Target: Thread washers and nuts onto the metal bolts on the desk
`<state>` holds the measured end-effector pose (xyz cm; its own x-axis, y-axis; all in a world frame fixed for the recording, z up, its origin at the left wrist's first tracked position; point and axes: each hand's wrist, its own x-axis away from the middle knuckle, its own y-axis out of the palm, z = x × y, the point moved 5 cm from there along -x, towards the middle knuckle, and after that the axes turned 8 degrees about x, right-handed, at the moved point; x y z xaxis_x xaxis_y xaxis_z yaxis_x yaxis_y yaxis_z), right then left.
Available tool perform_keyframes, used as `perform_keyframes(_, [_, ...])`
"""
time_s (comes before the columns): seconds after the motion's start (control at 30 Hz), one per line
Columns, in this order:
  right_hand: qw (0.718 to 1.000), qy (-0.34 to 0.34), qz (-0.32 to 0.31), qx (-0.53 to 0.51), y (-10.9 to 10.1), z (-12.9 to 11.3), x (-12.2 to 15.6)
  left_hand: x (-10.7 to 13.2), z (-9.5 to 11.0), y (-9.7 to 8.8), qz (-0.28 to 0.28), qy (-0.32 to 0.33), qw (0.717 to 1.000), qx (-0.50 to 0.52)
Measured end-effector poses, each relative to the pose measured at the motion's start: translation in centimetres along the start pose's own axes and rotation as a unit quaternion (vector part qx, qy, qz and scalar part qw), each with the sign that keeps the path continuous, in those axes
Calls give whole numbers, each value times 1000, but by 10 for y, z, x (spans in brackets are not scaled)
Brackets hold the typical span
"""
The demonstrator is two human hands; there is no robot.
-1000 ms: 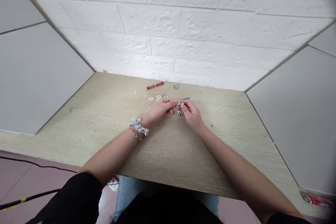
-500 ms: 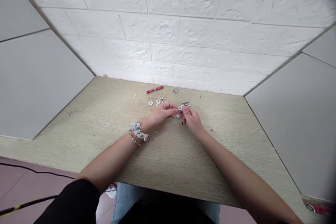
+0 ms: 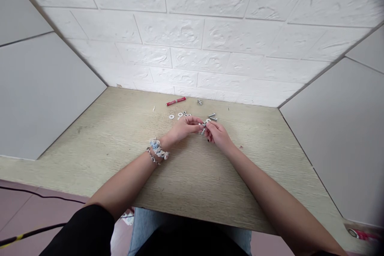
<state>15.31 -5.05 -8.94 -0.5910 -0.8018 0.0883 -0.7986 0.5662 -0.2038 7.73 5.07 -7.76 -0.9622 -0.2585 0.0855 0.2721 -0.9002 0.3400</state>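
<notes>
Just above the table, the fingertips of my left hand (image 3: 189, 126) and my right hand (image 3: 219, 135) meet around a small silver bolt (image 3: 204, 124). Both hands are closed in a pinch on it. Whether a nut or washer sits on its shank is too small to tell. Beneath the fingers another bolt (image 3: 203, 132) shows in part. Behind my left hand lie several loose washers (image 3: 180, 115) and nuts (image 3: 184, 112), some partly covered by the fingers. Beyond my right hand are two loose bolts (image 3: 212, 115) and a washer (image 3: 208, 120).
A red marker pen (image 3: 176, 101) lies on the wooden table (image 3: 192, 176) toward the back, left of a small cluster of metal hardware (image 3: 199, 102). A white brick-pattern wall (image 3: 186, 62) closes off the back. Grey panels (image 3: 48, 96) stand at both sides.
My fingertips have shifted slightly around the bolt, and it sits at a somewhat different angle. Both hands remain in nearly the same place. The view has moved a little.
</notes>
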Motion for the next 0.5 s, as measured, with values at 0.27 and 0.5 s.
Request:
perform_keyframes(0.27, [1000,6,11,-16,0,0,1,1,3,-4,36,-31,997,-62])
perform_keyframes(0.5, [999,28,15,-26,-1,0,1,4,4,-5,82,-34,996,-13])
